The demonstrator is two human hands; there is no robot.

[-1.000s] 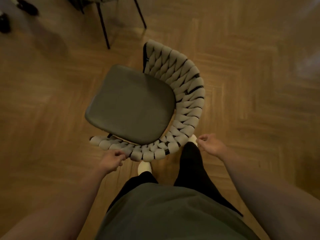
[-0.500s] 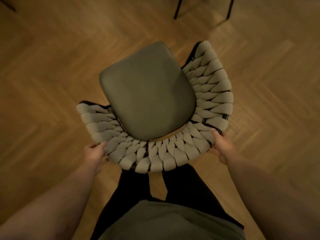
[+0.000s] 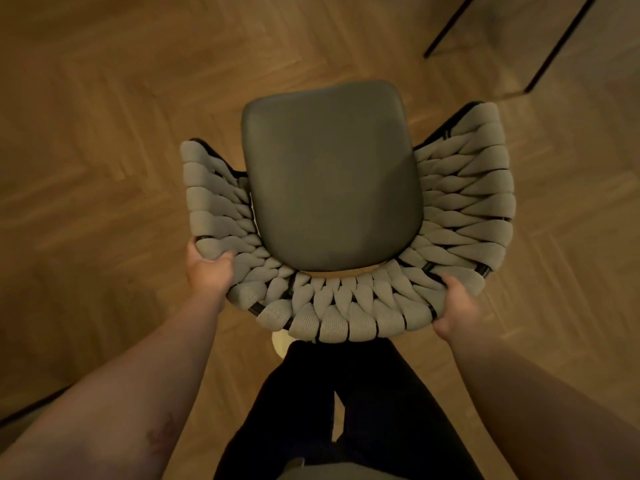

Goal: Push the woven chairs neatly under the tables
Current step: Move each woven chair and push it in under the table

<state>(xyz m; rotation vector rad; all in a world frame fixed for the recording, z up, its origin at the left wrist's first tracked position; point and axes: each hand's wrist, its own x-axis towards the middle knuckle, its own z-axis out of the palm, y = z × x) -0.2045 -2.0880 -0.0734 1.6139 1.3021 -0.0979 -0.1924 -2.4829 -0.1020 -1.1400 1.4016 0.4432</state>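
The woven chair (image 3: 346, 216) is gripped at its curved backrest by the left hand (image 3: 207, 271) and the right hand (image 3: 455, 306), out on the wooden floor (image 3: 104, 133). It is probably being steered toward the thin black legs (image 3: 540, 39), perhaps a table's; a straight push is called for next.

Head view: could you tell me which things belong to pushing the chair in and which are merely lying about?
Job: woven chair; left hand and right hand, both gripping its backrest.
Merely about: black metal legs at top right; wooden floor; pale shoe.
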